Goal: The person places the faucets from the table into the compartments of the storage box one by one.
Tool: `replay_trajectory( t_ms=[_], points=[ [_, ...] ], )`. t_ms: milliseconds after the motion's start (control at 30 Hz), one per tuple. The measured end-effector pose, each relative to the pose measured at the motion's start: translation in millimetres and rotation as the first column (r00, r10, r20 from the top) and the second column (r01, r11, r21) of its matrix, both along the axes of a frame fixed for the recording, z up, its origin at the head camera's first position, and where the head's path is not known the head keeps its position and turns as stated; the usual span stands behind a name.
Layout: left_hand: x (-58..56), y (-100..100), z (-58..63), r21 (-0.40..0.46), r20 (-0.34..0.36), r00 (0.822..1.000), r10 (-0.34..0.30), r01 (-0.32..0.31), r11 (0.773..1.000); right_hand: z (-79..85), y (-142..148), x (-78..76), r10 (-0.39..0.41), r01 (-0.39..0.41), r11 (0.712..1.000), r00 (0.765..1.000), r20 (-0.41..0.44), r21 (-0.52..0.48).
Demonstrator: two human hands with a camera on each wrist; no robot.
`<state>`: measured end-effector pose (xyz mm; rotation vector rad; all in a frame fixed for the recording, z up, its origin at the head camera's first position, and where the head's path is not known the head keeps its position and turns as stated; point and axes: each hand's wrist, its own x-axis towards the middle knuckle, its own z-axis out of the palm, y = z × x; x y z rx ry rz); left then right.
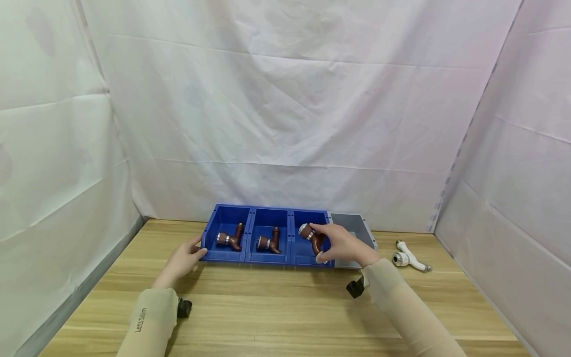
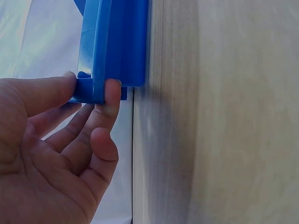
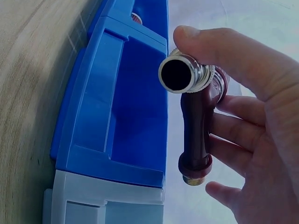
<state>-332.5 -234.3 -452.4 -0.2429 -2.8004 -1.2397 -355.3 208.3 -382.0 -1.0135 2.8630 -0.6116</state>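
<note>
My right hand (image 1: 344,245) holds a dark red faucet (image 3: 195,119) with chrome ends and a brass thread, above the third blue bin (image 3: 140,88). In the right wrist view, the thumb lies against the chrome collar and the fingers are behind the body. My left hand (image 1: 179,262) pinches the front left corner of the leftmost blue bin (image 2: 96,56) between thumb and fingers. One dark red faucet (image 1: 232,240) lies in the leftmost bin. Another dark red faucet (image 1: 269,243) lies in the second bin (image 1: 269,218).
A grey bin (image 1: 363,230) joins the row's right end. To its right, a white faucet (image 1: 410,256) lies on the wooden table (image 1: 267,317). White cloth (image 1: 285,124) hangs behind the bins and along both sides.
</note>
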Motion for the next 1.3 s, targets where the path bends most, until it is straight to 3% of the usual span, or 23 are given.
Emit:
replay_trajectory(
  t_ms=[500, 767, 1300],
  points=[
    [1.8, 1.3, 0.8, 0.023, 0.013, 1.000, 0.011, -0.011, 1.000, -4.7, -3.8, -12.1, -0.041, 0.041, 0.998, 0.999, -0.002, 0.038],
    [2.0, 1.0, 0.3, 0.012, 0.014, 1.000, 0.006, -0.006, 1.000, -3.4, -6.4, -14.1, -0.074, 0.074, 0.997, 0.995, 0.064, -0.002],
    [0.7, 0.8, 0.8, 0.006, 0.022, 1.000, 0.006, -0.006, 1.000, -1.9, -8.0, -18.2, -0.072, 0.072, 0.997, 0.995, 0.069, 0.006]
  ],
)
